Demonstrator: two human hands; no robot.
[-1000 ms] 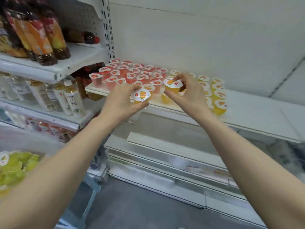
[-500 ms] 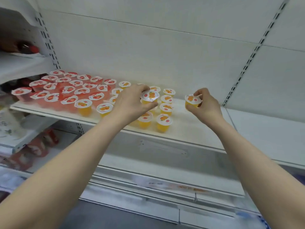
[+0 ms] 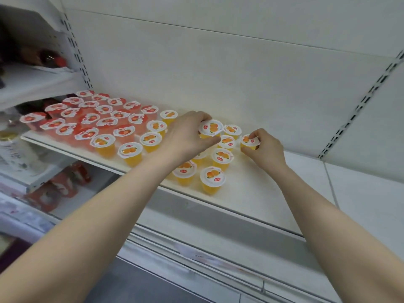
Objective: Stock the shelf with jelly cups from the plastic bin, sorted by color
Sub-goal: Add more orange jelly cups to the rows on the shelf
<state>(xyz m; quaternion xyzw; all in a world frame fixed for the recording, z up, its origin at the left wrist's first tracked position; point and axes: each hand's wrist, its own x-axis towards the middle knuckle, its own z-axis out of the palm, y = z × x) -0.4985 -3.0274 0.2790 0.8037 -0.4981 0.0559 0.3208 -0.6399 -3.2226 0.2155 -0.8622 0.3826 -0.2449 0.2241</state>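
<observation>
Shelf (image 3: 258,191): white and long. It carries the orange block (image 3: 150,138) and has much bare surface to the right of that block.
Red jelly cups (image 3: 89,119): a dense group, upright, just left of the orange block.
Orange block: the orange jelly cups, upright with lids up, in loose rows. I take it as my landmark.
Left grip (image 3: 185,136): above the back right part of the orange block, fingers and thumb curled round the rim of one orange cup.
Right grip (image 3: 265,149): just beside the right edge of the orange block, fingertips pinching a second orange cup.
Left cup (image 3: 211,127): upright, lifted a little over its neighbours. The hand hides what is below it.
Right cup (image 3: 248,139): upright, low by the shelf. Whether its base touches, I cannot tell.
Plastic bin: not in view.
Deciding relation: both cups have their long axis vertical, so each must go straight down. The bare shelf lies right of the orange block, directly under the right grip, which is the nearer one. The left grip has standing cups between it and that place.
Judgement: the right cup seems almost placed. The left cup probably needs a free spot at the block's back right edge.
</observation>
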